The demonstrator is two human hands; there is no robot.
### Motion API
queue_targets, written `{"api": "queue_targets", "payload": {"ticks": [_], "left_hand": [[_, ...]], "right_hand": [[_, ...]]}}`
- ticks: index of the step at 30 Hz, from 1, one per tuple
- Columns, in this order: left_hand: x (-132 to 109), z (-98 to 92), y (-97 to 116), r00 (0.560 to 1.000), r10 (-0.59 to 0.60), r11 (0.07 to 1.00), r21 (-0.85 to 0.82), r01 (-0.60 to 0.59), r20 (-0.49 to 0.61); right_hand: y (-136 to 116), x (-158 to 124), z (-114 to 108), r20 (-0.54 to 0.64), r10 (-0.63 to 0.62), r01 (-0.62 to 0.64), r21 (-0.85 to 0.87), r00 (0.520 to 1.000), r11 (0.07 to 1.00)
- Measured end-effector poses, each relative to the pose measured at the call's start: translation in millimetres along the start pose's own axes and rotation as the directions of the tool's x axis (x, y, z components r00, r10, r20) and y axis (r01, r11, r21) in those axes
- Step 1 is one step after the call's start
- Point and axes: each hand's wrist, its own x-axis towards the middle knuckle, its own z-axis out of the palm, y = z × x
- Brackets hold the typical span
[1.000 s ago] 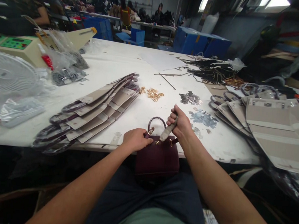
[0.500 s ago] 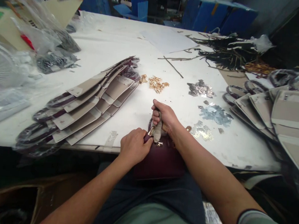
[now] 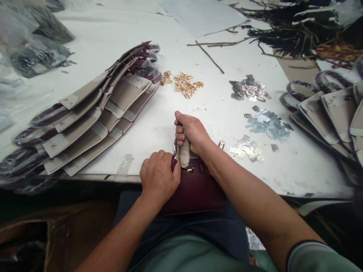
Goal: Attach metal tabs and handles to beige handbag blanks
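Note:
A dark burgundy handbag (image 3: pixel 196 193) rests on my lap against the table's front edge, with a small gold plate (image 3: pixel 189 170) on its front. My left hand (image 3: pixel 160 174) is closed around a burgundy strap end with a gold metal tip (image 3: pixel 177 153), at the bag's upper left. In my right fist (image 3: pixel 191 130) is a tool with a thick, pale, wrapped handle (image 3: pixel 185 153), held upright just above the bag and beside the gold tip. The tool's working end is hidden, so its kind cannot be made out. A gold clasp piece (image 3: pixel 221 145) sticks up behind my right wrist.
Stacked bag panels with plastic-wrapped handles (image 3: pixel 86 117) lie at left, more panels (image 3: pixel 323 108) at right. Gold fittings (image 3: pixel 186 85) and piles of metal plates (image 3: pixel 250 89) lie beyond my hands. Dark strips (image 3: pixel 278 31) and white paper (image 3: pixel 205 15) lie farther back.
My view has tipped down and come closer to the table. Both hands keep their grips, and the bag stays on my lap. The gold clasp piece behind my right wrist now stands more upright.

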Motion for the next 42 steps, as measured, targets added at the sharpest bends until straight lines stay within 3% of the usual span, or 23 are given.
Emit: {"api": "queue_targets", "payload": {"ticks": [10, 27, 31, 34, 38, 40, 42], "left_hand": [[1, -0.8, 3, 0.997, -0.028, 1.0, -0.006, 0.028, 0.065], [0, -1.1, 2, 0.999, -0.016, 1.0, 0.009, 0.016, 0.047], [-1, -2.5, -1, 1.0, -0.007, 1.0, 0.0, 0.007, 0.018], [-3, -3.9, -4, 1.0, -0.007, 0.999, -0.036, 0.007, -0.009], [-6, -7.1, -7, 0.999, -0.004, 0.995, -0.098, 0.001, -0.034], [-7, -9.1, -10, 1.0, -0.005, 0.991, -0.134, 0.001, -0.028], [-8, -11.2, -13, 1.0, -0.013, 0.984, -0.178, 0.008, -0.023]], "right_hand": [[1, 0, 1, 0.001, 0.003, -0.003, -0.004, 1.0, 1.0], [7, 0, 2, 0.029, -0.025, 0.026, -0.018, 0.999, 1.0], [-4, -9, -1, 0.063, -0.069, 0.066, 0.039, 0.996, 0.997], [-31, -34, -2, 0.002, -0.216, 0.214, 0.098, 0.976, 0.972], [-68, -99, 1, -0.119, -0.415, 0.426, 0.088, 0.902, 0.9], [-69, -138, 0, -0.134, -0.469, 0.476, 0.024, 0.873, 0.879], [-55, -173, -4, -0.134, -0.483, 0.475, -0.091, 0.865, 0.875]]}}
